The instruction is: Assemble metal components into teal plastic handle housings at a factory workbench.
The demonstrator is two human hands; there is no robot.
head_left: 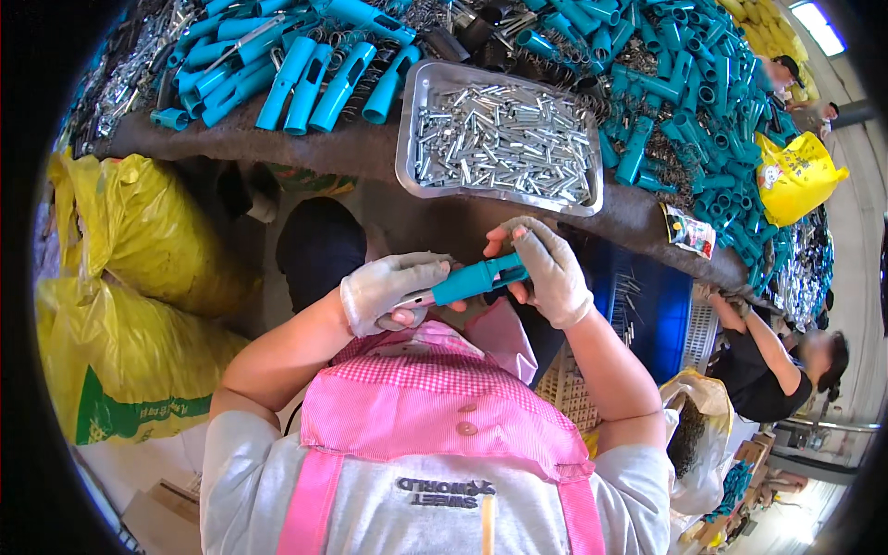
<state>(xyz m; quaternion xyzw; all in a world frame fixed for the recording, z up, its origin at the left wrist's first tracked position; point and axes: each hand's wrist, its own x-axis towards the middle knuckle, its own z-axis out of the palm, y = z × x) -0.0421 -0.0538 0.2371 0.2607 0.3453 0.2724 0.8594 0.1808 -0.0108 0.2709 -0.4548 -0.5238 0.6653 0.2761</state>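
Observation:
Both my hands wear pale cloth gloves with cut-off fingertips. My left hand (388, 291) grips the near end of a teal plastic handle (476, 280), where a short metal piece sticks out. My right hand (550, 268) holds the handle's far end from above, fingers curled over it. The handle lies almost level in front of my chest, just below the edge of the workbench. A metal tray (412, 120) full of small silver pins sits on the bench right above my hands.
Heaps of teal handles (684, 83) and dark metal springs cover the bench (305, 148). Yellow sacks (129, 305) stand at my left. A blue crate (661, 301) sits at my right. Another person (777, 361) works at the right, near a yellow bag (797, 176).

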